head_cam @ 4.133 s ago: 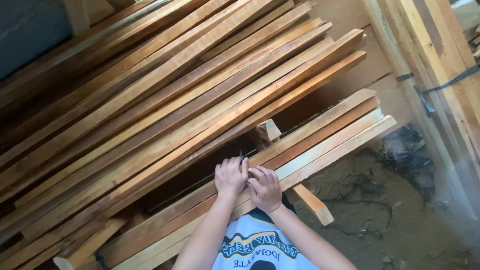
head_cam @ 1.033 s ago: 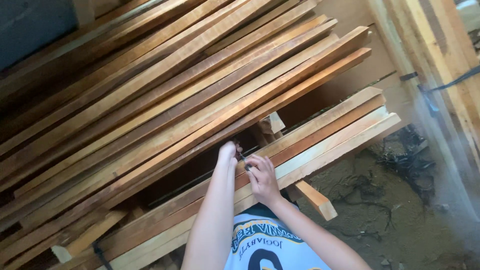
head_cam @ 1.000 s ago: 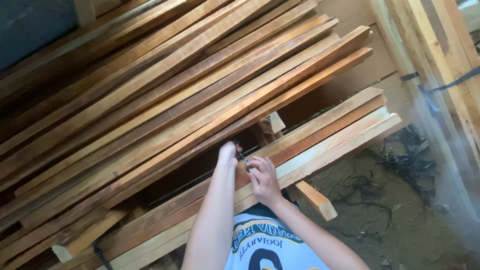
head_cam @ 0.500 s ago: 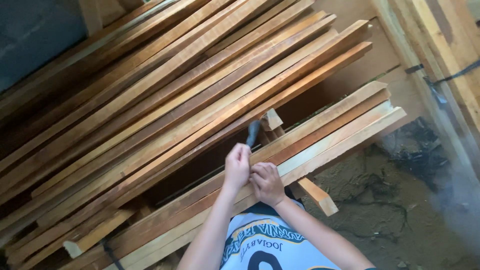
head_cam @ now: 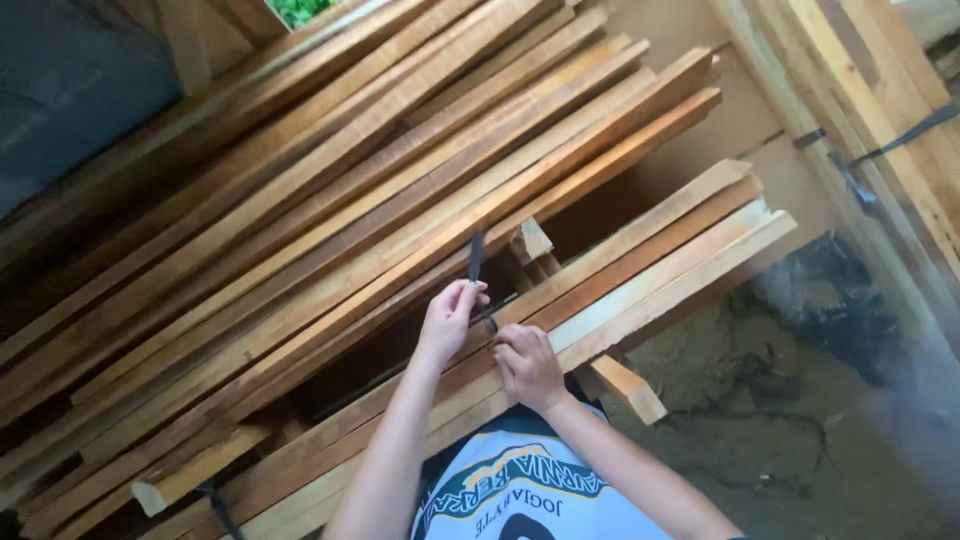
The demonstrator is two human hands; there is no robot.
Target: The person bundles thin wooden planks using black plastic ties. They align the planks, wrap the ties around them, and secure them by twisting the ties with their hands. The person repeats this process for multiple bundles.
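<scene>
My left hand (head_cam: 449, 314) is closed round a thin dark strap (head_cam: 476, 256) whose free end sticks up above my fingers. My right hand (head_cam: 527, 364) is just below and to the right, fingers curled on the lower part of the same strap where it meets the near wooden planks (head_cam: 640, 265). Both hands rest over the edge of this near bundle of long planks, which slants from lower left to upper right. What the strap ties into under my hands is hidden.
A large stack of long reddish-brown planks (head_cam: 330, 190) fills the left and middle. A short wooden offcut (head_cam: 628, 388) pokes out below the near bundle. Bare earth floor (head_cam: 800, 420) lies at the right, and strapped pale timbers (head_cam: 860, 110) lean at the far right.
My left hand has lifted away from the planks, drawing the dark strap upward so its end now stands above my fingers. My right hand has stayed low on the planks.
</scene>
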